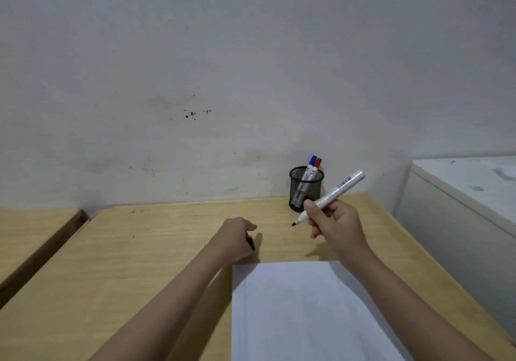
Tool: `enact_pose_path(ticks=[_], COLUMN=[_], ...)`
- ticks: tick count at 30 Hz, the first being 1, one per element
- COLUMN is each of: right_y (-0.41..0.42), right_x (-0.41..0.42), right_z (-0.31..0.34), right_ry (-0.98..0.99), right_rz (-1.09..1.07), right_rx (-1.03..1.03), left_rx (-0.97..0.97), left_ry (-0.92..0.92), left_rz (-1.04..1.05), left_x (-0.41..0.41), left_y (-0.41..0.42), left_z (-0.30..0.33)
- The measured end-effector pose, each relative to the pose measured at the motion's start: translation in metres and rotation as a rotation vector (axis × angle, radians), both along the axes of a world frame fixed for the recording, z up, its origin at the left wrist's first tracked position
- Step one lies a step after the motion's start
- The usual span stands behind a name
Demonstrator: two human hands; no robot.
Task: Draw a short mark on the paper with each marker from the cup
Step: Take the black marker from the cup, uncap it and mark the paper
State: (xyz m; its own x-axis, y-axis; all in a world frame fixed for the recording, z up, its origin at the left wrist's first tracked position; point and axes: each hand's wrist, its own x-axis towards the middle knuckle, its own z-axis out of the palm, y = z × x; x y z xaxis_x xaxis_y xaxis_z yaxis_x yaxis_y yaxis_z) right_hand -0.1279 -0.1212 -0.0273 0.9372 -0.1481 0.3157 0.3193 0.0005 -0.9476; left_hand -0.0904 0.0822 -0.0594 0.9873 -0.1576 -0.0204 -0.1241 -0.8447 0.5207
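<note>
Right hand [335, 222] is gripping an uncapped marker [333, 194], fingers wrapped tight around the white barrel. The dark tip is pointing down and left, hanging above the bare table [156, 251] beyond the far edge of the paper; the back end is angling up toward the right.

Left hand [237, 237] is resting knuckles-up on the table just past the paper's far left corner, fingers curled shut on a small black cap [250, 243], part of which is showing below the fingers.

Paper [301, 313] is lying flat on the near right part of the table, white, no marks showing on the visible area.

Black mesh cup [306, 189] is standing at the back of the table by the wall [195, 67], just behind the right hand. 2 markers are leaning inside it: blue-capped marker [310, 166] and red-capped marker [316, 165], side by side.
</note>
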Motion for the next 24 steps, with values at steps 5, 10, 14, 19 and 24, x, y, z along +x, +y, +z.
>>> enact_pose_path(ticks=[5, 10, 14, 19, 24], right_y=[0.005, 0.017, 0.031, 0.052, 0.085], right_x=[-0.003, -0.005, -0.006, -0.002, 0.000], right_z=[-0.007, -0.013, -0.020, -0.032, -0.044], right_ry=[0.003, 0.046, 0.092, 0.194, 0.364], right_rz=[0.007, 0.064, 0.105, 0.132, 0.202], right_rx=[0.025, 0.035, 0.057, 0.075, 0.058], left_rx=[-0.034, -0.196, -0.365, -0.282, -0.086], left_ry=[0.055, 0.117, 0.103, 0.046, -0.034], left_rz=[0.021, 0.076, 0.090, 0.056, 0.049], left_x=[0.004, 0.001, -0.017, -0.052, -0.065], left_y=[0.005, 0.013, 0.027, 0.045, 0.050], left_z=[-0.009, -0.014, -0.013, -0.016, -0.028])
